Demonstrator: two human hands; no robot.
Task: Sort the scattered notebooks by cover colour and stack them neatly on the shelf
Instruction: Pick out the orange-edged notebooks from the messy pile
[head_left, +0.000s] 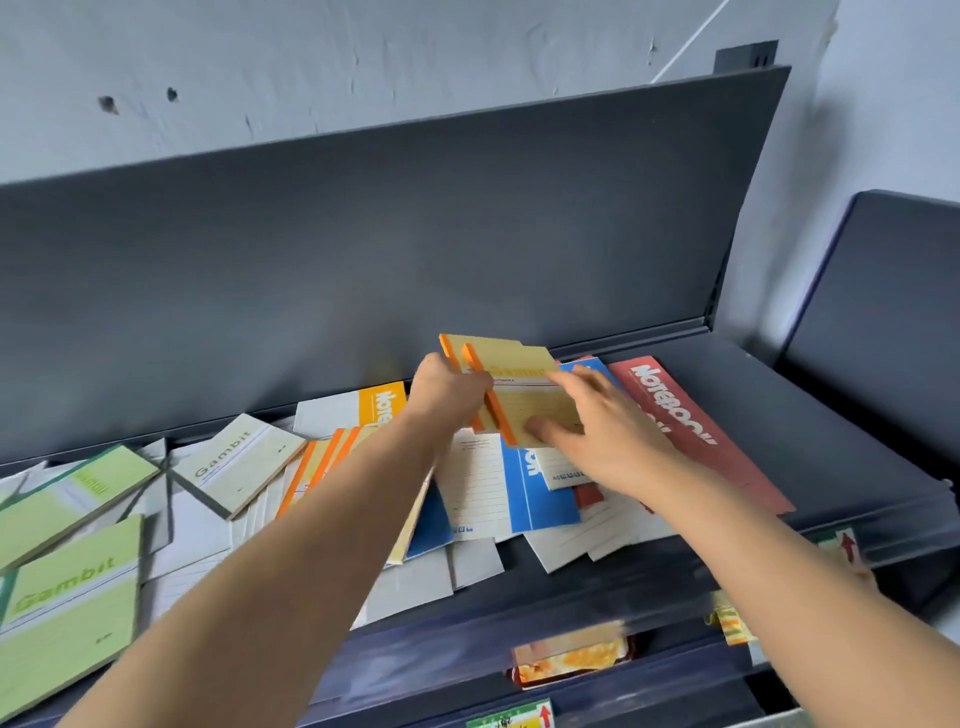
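My left hand (451, 391) grips two yellow notebooks with orange spines (511, 384), held above the pile at the shelf's middle. My right hand (605, 426) lies flat on the front yellow cover, thumb under its lower edge. Below them lie blue-and-white notebooks (535, 483) and a red notebook (691, 421). More orange-spined notebooks (317, 467) sit to the left. Several green Gambit notebooks (72, 587) lie at the far left, and a pale Gambit notebook (239, 462) beside them.
The dark grey shelf (810, 415) has a tall back panel (363, 260) and bare surface at the right. An orange-and-white notebook (363, 410) lies against the back. Lower shelves hold labels and a package (571, 654). A second dark unit (893, 312) stands at right.
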